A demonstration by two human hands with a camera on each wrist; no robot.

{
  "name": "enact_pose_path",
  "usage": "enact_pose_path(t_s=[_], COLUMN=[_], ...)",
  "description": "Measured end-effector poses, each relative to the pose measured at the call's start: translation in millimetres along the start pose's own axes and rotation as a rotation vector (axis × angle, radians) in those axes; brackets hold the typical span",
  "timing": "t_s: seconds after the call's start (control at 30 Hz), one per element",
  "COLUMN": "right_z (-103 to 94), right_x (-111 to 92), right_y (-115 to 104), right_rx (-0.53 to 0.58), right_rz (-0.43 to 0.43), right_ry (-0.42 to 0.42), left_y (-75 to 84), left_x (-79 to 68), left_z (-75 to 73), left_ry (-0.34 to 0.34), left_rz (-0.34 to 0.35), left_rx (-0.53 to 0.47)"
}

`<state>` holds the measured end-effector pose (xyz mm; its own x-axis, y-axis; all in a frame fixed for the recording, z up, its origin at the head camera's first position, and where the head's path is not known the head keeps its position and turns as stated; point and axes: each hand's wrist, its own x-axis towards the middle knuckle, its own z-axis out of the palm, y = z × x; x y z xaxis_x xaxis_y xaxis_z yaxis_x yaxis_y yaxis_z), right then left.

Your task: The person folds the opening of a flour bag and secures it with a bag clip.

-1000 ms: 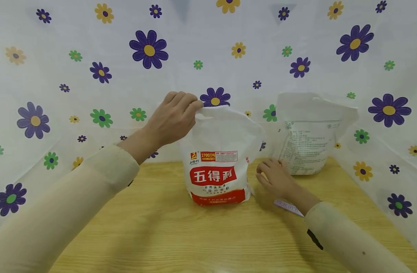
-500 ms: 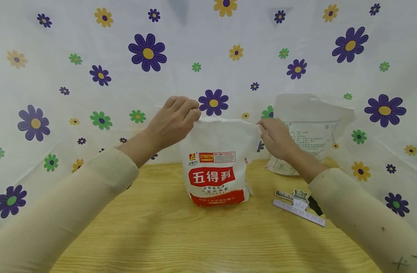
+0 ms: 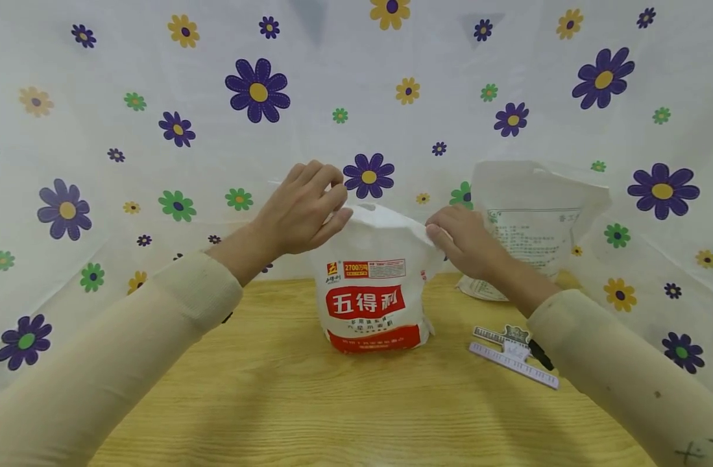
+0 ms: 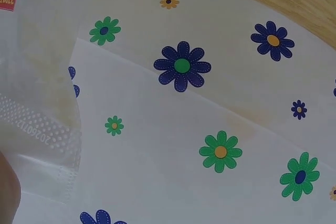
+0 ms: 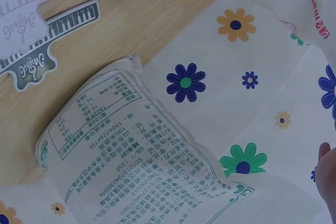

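Note:
A white flour bag (image 3: 364,259) with red panels and Chinese lettering stands upright on the wooden table in the head view. At its top left corner my left hand (image 3: 303,207) grips the plastic, fingers curled over and thumb in front. My right hand (image 3: 464,240) pinches the top right corner. Between the hands the slack top edge sags and bends. In the left wrist view, the embossed side strip of the bag (image 4: 39,124) reaches down to the hand at the lower left. The right wrist view shows only part of the right hand (image 5: 328,177) at its edge.
A second white bag (image 3: 531,227) with green printed text stands behind my right hand. A lilac clip (image 3: 514,365) and a black-and-white clip (image 3: 502,336), both piano-patterned, lie on the table (image 3: 309,408) near my right forearm. Flower-printed sheeting (image 3: 128,130) covers the back and sides.
My right hand has risen from beside the flour bag to its top right corner, then dipped slightly inward. The bag's top has lowered and creased. My left thumb has shifted downward.

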<state>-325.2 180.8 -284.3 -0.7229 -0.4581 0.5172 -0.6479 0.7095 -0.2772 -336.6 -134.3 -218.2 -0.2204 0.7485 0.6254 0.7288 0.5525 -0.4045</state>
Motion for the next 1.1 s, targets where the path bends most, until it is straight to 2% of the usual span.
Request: enact_pose_path(t_s=[0.2,0.37,0.63,0.93,1.1], right_z=[0.1,1.2,4.0,9.1,9.4], right_x=[-0.9,2.4,1.8,-1.7,-2.9], right_y=[-2.1,-5.8,-7.3,0.0,2.4], right_rx=[-0.058,-0.144,-0.198,-0.289,-0.379], right_rz=[-0.007,0.003,0.015,-0.008,-0.048], right_ry=[-0.031,-0.077,-0.096,-0.087,-0.040], left_y=[4.0,3.4,1.6,2.7,1.7], left_x=[4.6,2.8,-2.1,-5.6,-4.7], left_z=[1.0,-2.0,-1.8,3.0,5.8], left_ry=[-0.033,-0.098,-0.164,-0.127,-0.126], left_rz=[-0.124,-0.210,-0.173,-0.132,-0.159], left_rx=[0.021,0.065,0.155,0.150,0.157])
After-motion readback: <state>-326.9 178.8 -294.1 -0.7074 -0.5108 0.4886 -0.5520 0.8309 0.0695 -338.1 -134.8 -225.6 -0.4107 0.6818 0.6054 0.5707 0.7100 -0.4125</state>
